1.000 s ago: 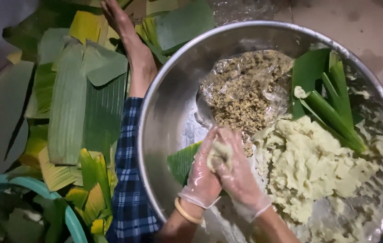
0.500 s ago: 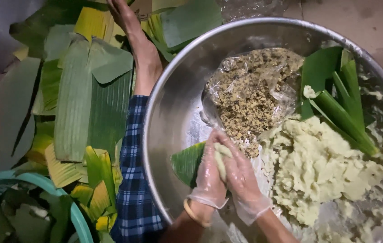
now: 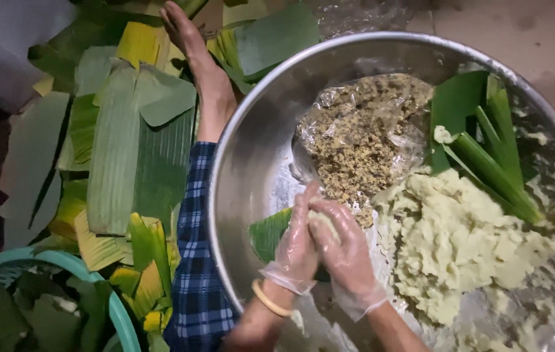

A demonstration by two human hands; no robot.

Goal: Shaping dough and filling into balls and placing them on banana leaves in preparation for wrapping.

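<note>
Both my hands wear thin clear gloves and are pressed together over a large steel bowl [image 3: 238, 176]. My left hand [image 3: 297, 244] and my right hand [image 3: 346, 254] squeeze a small lump of pale yellow dough [image 3: 321, 220] between the palms. A gold bangle sits on my left wrist. Just under the hands lies a green leaf piece [image 3: 267, 233]. A big mass of the same pale dough [image 3: 466, 241] fills the bowl's right side. A clear plastic bag of brownish crumbly filling [image 3: 359, 140] lies at the bowl's centre top.
Folded green leaves [image 3: 486, 146] rest on the bowl's right inner wall. Banana leaves [image 3: 121, 150], green and yellow, cover the ground at left. A teal basket [image 3: 117, 313] of leaves stands at the bottom left. A leg in blue plaid cloth with a bare foot [image 3: 196, 58] lies beside the bowl.
My hands have closed tighter around the dough lump and shifted slightly lower in the bowl. The bowl's contents have not moved.
</note>
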